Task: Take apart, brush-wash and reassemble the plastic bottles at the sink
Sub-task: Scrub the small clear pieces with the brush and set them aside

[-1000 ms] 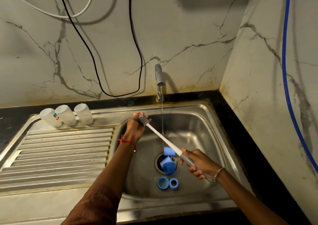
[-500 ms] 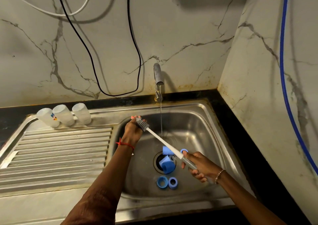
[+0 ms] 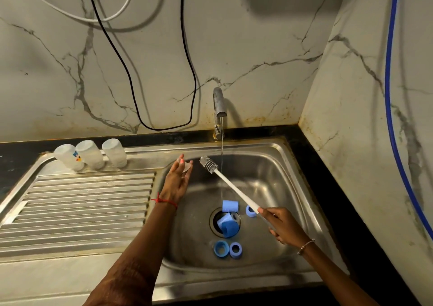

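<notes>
Left hand [image 3: 177, 184]: raised at back-left of sink [image 3: 269, 165]; fingers loosely extended, pinching small clear bottle part [image 3: 186, 167] at fingertips.
Right hand [image 3: 282, 226]: wrapped round lower end of bottle brush [image 3: 234, 188], over right half of basin.
Brush position: white handle slanting up and left; bristle head [image 3: 209, 164] just beside clear bottle part, apart from it, just left of water stream [image 3: 221, 146].
Step in hand (judged): brush-washing of clear bottle part.
Method advised: bring part and bristles together under stream; turn part between fingertips; short, light strokes, firm pinch, since wet and probably slippery.
Risk (judged): dropped part likely to land near open drain.
Blue caps [image 3: 230, 206]: over drain, below brush handle, well apart from left hand.
Blue rings [image 3: 221, 249]: front of basin, a third beside right hand.
Bottles [image 3: 90, 154]: three clear bodies, inverted, in a row at back of drainboard [image 3: 82, 200], near left hand.
</notes>
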